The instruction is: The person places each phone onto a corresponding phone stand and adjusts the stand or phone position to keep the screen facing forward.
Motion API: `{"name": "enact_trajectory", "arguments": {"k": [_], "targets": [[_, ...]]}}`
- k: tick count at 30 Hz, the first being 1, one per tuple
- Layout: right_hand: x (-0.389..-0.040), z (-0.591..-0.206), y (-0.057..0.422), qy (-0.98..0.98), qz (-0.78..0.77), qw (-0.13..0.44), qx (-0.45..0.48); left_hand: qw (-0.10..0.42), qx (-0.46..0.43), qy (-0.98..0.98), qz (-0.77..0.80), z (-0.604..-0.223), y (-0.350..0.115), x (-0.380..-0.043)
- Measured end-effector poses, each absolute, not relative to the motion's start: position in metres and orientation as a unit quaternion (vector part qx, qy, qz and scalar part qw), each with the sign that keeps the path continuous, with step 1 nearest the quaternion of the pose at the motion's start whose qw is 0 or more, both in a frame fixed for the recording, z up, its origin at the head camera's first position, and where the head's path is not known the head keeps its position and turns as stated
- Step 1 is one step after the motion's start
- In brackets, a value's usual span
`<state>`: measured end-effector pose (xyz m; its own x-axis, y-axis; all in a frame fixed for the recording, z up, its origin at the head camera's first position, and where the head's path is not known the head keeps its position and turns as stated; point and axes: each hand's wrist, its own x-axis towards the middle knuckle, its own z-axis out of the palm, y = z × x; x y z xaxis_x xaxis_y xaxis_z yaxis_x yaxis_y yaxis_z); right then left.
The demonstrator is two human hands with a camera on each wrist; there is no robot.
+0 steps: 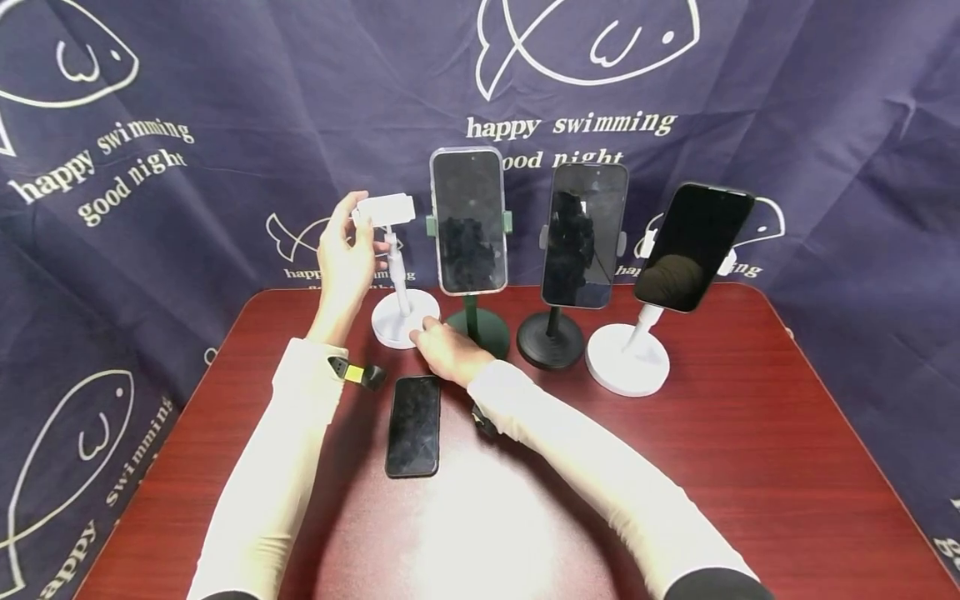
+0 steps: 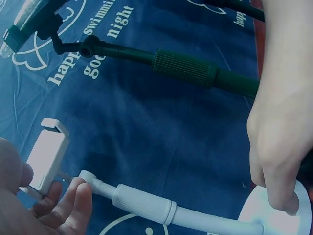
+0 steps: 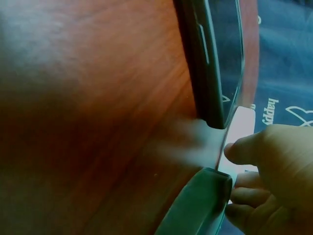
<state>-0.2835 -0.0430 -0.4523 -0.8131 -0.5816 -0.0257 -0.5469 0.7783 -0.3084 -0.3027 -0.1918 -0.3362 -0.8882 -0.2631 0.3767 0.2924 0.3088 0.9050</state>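
Note:
At the left of the row is a white phone stand (image 1: 400, 279) with a bare holder head (image 1: 386, 210). My left hand (image 1: 347, 262) pinches that head, its thumb on one side and fingers behind, as the left wrist view also shows. Lower down, my right hand (image 1: 450, 350) holds the edge of the round white base (image 1: 390, 323); in the right wrist view the thumb (image 3: 244, 148) lies on the base with fingers bent at its side. A black phone (image 1: 414, 427) lies flat on the table in front of the base, screen up.
Right of the white stand are a green stand (image 1: 480, 329), a black stand (image 1: 551, 342) and another white stand (image 1: 628, 360), each bearing an upright phone. The green one is close beside my right hand. Behind the red-brown table (image 1: 750, 467) hangs a dark blue printed cloth (image 1: 300, 108).

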Motion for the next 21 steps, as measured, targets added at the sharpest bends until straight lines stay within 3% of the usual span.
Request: {"name": "enact_trajectory", "arguments": {"k": [5,14,21], "targets": [[-0.28,-0.455,-0.04,0.925,-0.062,0.007,-0.375,0.257,-0.02,-0.78,-0.571,-0.34,-0.197,-0.295],[-0.275,-0.462,-0.037,0.912,-0.08,-0.06,-0.398,0.288,-0.032,-0.792,-0.537,-0.343,-0.201,-0.284],[-0.274,-0.464,-0.039,0.92,-0.084,-0.06,-0.379,0.297,-0.039,-0.791,-0.534,-0.344,-0.203,-0.279]]}}
